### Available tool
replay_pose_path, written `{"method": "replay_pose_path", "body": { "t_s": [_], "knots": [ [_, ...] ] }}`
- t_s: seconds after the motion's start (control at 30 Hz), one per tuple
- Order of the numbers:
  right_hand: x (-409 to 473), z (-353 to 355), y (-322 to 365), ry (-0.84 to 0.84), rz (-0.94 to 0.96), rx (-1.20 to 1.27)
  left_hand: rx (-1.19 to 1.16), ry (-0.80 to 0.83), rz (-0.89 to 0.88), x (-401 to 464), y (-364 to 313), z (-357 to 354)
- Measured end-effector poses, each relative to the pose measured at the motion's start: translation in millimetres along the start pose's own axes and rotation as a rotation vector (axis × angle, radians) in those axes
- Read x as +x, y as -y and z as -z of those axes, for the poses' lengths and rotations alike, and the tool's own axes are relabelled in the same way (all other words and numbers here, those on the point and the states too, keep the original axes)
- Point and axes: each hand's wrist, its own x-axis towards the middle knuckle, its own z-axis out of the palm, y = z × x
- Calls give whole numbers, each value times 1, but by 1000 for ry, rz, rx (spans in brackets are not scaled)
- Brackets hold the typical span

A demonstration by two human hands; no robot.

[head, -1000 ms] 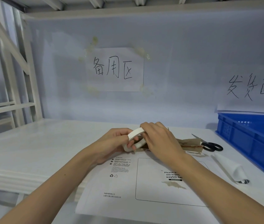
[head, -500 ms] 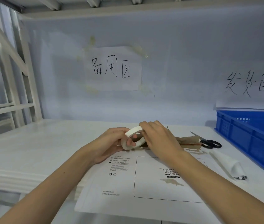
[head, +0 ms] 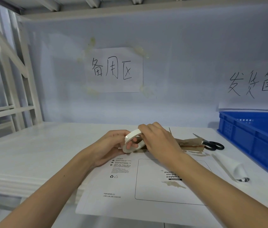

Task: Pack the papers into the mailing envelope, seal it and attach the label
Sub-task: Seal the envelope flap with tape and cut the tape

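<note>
Both hands were on the tape roll, held just above the far edge of the mailing envelope. Left hand gripped the roll from 9 o'clock, fingers through the core and curled round the ring. Right hand was at 3 o'clock, fingertips pinching the roll's top rim — whether a loose tape end was lifted, couldn't tell.

Envelope lay flat on the white table, printed side up, waybill box at centre, directly below the hands at 6 o'clock and overhanging the near table edge. Brown torn strip sat at the envelope's far edge, partly behind the right hand. Scissors at 3 o'clock of the hands, just beside the strip. Rolled white paper at 4 o'clock — between envelope and blue crate.
</note>
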Motion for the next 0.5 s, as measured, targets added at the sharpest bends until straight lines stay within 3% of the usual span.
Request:
{"method": "replay_pose_path", "body": {
  "t_s": [0.5],
  "knots": [
    [0,-5,-2,-35,17,-27,24,28,-31,-1,1,1]
  ]
}}
